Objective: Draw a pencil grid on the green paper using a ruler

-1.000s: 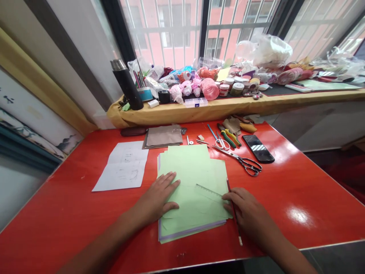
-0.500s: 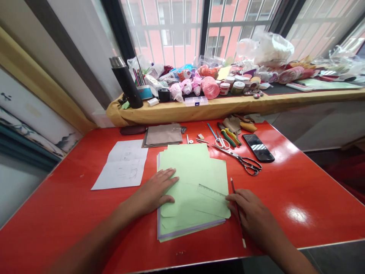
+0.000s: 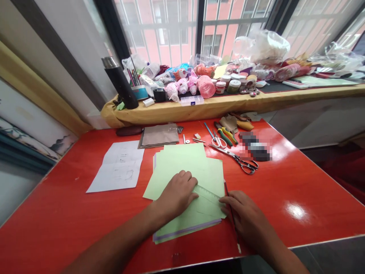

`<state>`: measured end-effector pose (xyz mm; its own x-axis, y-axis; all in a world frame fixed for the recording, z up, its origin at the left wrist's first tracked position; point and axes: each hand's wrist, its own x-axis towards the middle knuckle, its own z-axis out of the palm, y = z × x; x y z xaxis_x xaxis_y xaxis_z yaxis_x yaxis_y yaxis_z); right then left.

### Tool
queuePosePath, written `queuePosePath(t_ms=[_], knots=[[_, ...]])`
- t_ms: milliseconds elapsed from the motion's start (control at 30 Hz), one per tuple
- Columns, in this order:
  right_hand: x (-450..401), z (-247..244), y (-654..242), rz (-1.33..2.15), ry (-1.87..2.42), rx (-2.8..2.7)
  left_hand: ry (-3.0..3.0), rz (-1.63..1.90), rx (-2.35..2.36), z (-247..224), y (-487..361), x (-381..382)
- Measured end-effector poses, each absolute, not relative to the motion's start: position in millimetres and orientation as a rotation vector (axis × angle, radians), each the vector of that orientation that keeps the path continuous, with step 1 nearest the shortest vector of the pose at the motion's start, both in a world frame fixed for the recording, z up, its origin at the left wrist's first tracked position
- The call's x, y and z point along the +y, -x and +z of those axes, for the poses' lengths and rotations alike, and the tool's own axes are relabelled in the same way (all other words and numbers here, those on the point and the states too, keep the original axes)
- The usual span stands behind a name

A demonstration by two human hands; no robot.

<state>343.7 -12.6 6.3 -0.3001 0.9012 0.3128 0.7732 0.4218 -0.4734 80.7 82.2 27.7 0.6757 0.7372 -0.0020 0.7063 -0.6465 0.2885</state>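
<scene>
Clear ruler (image 3: 208, 193) laid on green paper (image 3: 185, 156), progress partly readable
The ruler is placed and a faint line or edge (image 3: 204, 213) shows on its near side; what is left cannot be told; the ruler lies between 2 hands, left end at the curled left hand (image 3: 179, 193), its grip unclear, right end at the fingertips of the right hand (image 3: 245, 211), closed round a pencil (image 3: 235, 234)

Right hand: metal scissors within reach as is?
Probably: the metal scissors lie ahead of the right hand, only tabletop showing between. But it holds a pencil and touches the ruler, so it may need freeing.
</scene>
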Motion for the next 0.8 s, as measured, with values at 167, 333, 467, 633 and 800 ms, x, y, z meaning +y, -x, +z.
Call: queuePosePath(t_ms=[167,333,467,633,800], knots=[[-12,2,-345,0.331,1.393,-2.131,-2.557,0.136,1.179,27,-85,91],[-10,3,-346,0.354,1.379,-2.115,-2.47,0.143,1.17,33,-83,92],[-11,4,-349,0.362,1.365,-2.096,-2.375,0.156,1.178,37,-80,82],[-14,4,-354,0.461,1.315,-2.041,-2.324,0.242,1.227,39,-72,65],[-17,9,-362,0.509,1.441,-1.701,-2.406,0.364,1.417,23,-60,57]])
